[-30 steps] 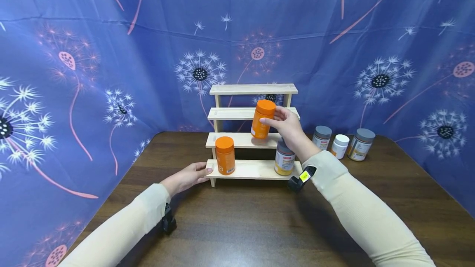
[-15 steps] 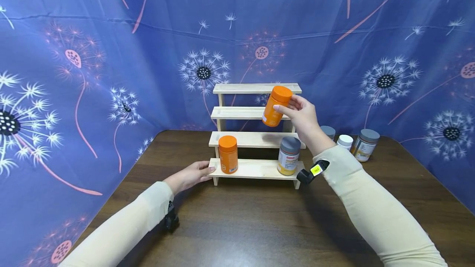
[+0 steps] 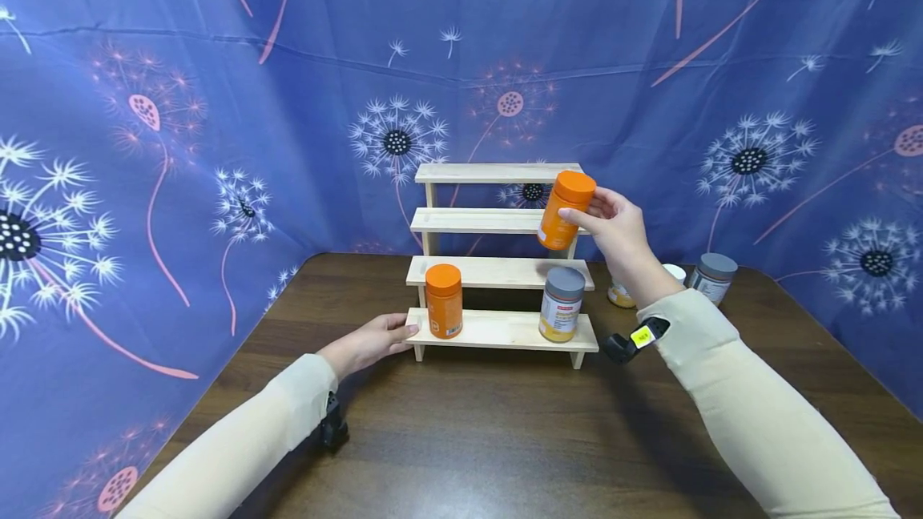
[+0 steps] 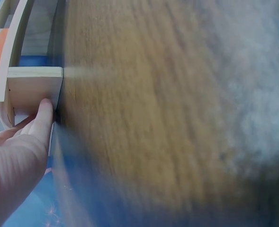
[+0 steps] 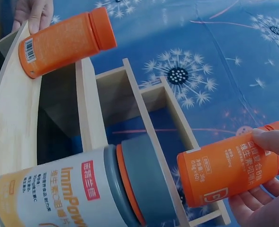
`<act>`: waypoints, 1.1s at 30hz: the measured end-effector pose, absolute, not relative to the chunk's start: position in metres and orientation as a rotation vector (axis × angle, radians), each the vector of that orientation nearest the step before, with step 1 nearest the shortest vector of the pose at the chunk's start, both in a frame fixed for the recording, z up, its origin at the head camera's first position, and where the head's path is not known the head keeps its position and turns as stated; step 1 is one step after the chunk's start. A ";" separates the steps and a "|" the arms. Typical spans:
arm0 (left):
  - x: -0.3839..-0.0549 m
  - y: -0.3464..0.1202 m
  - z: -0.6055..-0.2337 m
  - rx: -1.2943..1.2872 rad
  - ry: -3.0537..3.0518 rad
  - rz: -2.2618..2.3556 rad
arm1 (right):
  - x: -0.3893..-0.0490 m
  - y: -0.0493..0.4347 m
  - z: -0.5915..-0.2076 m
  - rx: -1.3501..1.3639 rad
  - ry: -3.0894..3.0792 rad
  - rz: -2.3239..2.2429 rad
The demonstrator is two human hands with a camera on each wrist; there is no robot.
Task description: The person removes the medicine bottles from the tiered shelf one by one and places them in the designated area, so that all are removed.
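My right hand [image 3: 626, 235] holds an orange supplement bottle [image 3: 562, 219], thumb on the near side and fingers behind. The bottle is tilted and overlaps the right end of the upper tiers of a wooden step shelf [image 3: 497, 328]. At the shelf's lower left end, my left hand [image 3: 368, 343] grips the bottom tier, thumb on top. Its fingers reach against the side panel [image 4: 32, 90] in the left wrist view. On that tier stand a second orange bottle [image 3: 444, 315] at left and a grey-lidded supplement jar [image 3: 560, 317] at right, both upright.
On the brown table [image 3: 461, 431], right of the shelf, stand a grey-lidded jar [image 3: 712, 279] and a white-lidded bottle [image 3: 675, 271], partly hidden by the right arm. Another container [image 3: 620, 295] shows beneath the right hand. A blue dandelion-print cloth [image 3: 303, 142] hangs behind.
My right hand has carried the orange bottle up from near the second tier, then rightward to the shelf's right end. My left hand keeps its grip on the shelf.
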State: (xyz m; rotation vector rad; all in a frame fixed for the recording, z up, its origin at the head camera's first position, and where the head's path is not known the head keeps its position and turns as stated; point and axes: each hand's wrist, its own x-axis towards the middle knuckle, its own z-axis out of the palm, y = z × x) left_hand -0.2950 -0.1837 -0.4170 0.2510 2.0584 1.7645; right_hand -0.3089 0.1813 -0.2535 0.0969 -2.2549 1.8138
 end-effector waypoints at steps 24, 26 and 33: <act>-0.290 -0.180 -0.413 0.222 2.074 1.755 | -0.296 0.226 -0.268 -0.020 -2.245 1.800; -0.290 -0.180 -0.414 0.223 2.086 1.746 | -0.295 0.230 -0.270 -0.036 -2.253 1.793; -0.291 -0.182 -0.415 0.212 2.080 1.758 | -0.291 0.248 -0.279 -0.105 -2.307 1.762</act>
